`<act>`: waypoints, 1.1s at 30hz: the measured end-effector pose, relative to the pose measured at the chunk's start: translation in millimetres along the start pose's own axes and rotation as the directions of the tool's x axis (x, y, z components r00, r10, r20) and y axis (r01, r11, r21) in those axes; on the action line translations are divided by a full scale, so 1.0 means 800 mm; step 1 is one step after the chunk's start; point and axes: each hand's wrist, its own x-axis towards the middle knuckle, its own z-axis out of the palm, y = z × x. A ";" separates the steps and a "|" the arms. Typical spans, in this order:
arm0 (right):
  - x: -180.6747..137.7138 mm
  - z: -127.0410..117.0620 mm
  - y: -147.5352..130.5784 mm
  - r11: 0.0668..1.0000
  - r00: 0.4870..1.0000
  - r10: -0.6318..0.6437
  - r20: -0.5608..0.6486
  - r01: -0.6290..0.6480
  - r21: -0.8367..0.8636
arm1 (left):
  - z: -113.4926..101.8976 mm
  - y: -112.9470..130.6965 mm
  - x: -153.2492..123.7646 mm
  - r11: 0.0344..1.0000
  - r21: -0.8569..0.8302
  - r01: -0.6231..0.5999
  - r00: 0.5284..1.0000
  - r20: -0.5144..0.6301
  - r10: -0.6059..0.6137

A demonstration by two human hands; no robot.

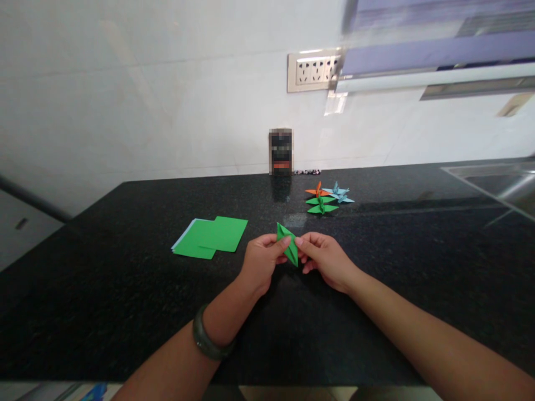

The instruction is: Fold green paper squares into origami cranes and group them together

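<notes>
A partly folded green paper piece (288,244), pointed at both ends, is held just above the black stone counter (104,278). My left hand (259,260) pinches its left side with thumb and fingers closed. My right hand (324,257) pinches its right side the same way. A dark bangle sits on my left wrist. To the left lies a small stack of green paper sheets (211,236), flat on the counter.
Three finished folded paper figures, orange (317,191), light blue (339,193) and green (321,205), lie behind my hands. A dark blurred object (281,151) leans on the white wall. A wall socket strip (313,71) is above. A steel sink (501,186) is at the right.
</notes>
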 end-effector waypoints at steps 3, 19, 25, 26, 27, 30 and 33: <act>-0.002 0.001 -0.002 0.994 0.996 0.073 0.055 -0.076 0.072 | -0.001 0.001 0.003 0.999 -0.030 -0.021 0.997 -0.071 0.019; -0.002 0.001 -0.005 0.988 0.990 0.119 0.079 -0.126 0.087 | 0.000 -0.001 0.002 0.997 -0.074 -0.014 0.996 -0.083 0.008; -0.001 0.000 -0.005 0.994 0.994 0.098 0.044 -0.100 0.049 | 0.003 0.000 0.000 0.997 -0.081 -0.019 0.997 -0.073 0.013; -0.001 0.000 -0.004 0.994 0.995 0.096 0.040 -0.098 0.045 | 0.004 0.000 0.000 0.997 -0.081 -0.019 0.997 -0.072 0.013; -0.001 0.000 -0.004 0.994 0.995 0.096 0.034 -0.097 0.039 | 0.004 0.000 0.000 0.997 -0.080 -0.020 0.997 -0.074 0.014; -0.001 0.001 -0.004 0.995 0.995 0.095 0.027 -0.095 0.021 | 0.004 0.000 0.000 0.997 -0.075 -0.019 0.996 -0.090 0.012; -0.001 0.002 -0.004 0.994 0.994 0.105 0.041 -0.105 -0.005 | 0.003 -0.001 0.000 0.997 -0.079 -0.022 0.996 -0.085 0.015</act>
